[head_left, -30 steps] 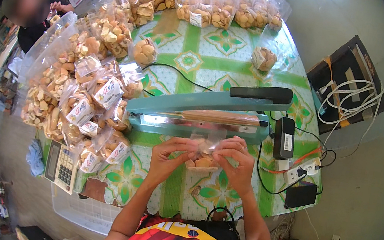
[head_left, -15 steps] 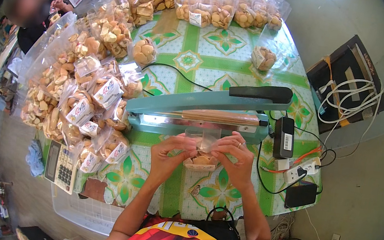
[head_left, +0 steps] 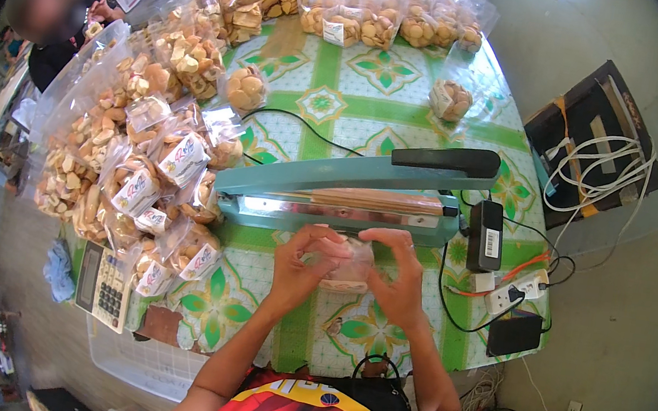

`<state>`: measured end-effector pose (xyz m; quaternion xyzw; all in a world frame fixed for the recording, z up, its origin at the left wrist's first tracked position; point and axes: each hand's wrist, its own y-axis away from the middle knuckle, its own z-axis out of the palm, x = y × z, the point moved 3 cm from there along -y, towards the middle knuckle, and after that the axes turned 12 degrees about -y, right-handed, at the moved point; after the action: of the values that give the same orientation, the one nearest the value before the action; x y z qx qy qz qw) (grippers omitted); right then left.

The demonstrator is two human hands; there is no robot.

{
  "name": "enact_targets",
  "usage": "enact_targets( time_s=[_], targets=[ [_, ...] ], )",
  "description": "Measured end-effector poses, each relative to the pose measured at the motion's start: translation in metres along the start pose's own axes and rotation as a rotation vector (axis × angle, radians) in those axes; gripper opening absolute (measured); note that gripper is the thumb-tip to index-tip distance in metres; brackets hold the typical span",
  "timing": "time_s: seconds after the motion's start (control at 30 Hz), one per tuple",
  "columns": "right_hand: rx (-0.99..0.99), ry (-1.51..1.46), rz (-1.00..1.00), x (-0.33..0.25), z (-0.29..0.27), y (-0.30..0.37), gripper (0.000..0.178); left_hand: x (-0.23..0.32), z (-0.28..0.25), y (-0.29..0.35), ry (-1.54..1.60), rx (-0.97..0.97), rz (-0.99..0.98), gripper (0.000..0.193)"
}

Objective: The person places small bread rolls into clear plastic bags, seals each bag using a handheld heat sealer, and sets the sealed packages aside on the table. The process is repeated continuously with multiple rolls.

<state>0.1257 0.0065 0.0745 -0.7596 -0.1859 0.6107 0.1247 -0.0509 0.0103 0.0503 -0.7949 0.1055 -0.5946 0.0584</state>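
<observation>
While our left hand [head_left: 303, 267] seemingly pinches the clear bag [head_left: 352, 275] below frame centre, right hand [head_left: 398, 279] spread, we risk spills if that grip slips.

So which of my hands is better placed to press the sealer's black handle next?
Probably your right hand: the black handle lies beyond it, toward that side. Your left hand is farther off, its fingers at the clear bag.

we note both forearms [head_left: 240, 344] extended forward and converging; the left hand [head_left: 299, 271] has fingers bent inward; the right hand [head_left: 400, 279] is arched, thumb and forefinger parted.
</observation>
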Motion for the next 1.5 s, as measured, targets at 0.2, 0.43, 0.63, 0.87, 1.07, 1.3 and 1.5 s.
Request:
enact_targets(
  time_s=[0.2,0.43,0.63,0.87,1.07,1.3,1.5],
  targets=[
    [-0.075,0.138,-0.142,0.005,-0.003,-0.006,0.010,0.002,-0.002,0.002,0.061,0.088,-0.108,0.029],
    [-0.108,0.103,-0.115,0.005,-0.001,-0.010,0.011,-0.010,-0.005,-0.001,-0.090,0.040,0.047,0.028],
    [-0.104,0.155,-0.151,0.012,-0.001,-0.012,0.009,-0.001,0.004,0.002,-0.030,0.123,-0.099,0.028],
    [-0.080,0.090,-0.068,0.012,0.002,-0.008,0.019,0.000,-0.003,-0.005,-0.232,0.108,0.146,0.018],
    [-0.218,-0.092,0.067,0.017,0.008,-0.009,0.028,-0.010,-0.003,-0.004,-0.218,0.082,0.160,0.014],
    [-0.272,0.001,0.034,0.025,0.006,-0.005,0.029,-0.013,0.001,-0.005,0.053,0.102,0.089,0.035],
    [-0.157,0.163,-0.169,0.016,0.013,-0.006,0.030,-0.007,-0.001,-0.004,-0.268,0.143,0.276,0.023]
  ],
)
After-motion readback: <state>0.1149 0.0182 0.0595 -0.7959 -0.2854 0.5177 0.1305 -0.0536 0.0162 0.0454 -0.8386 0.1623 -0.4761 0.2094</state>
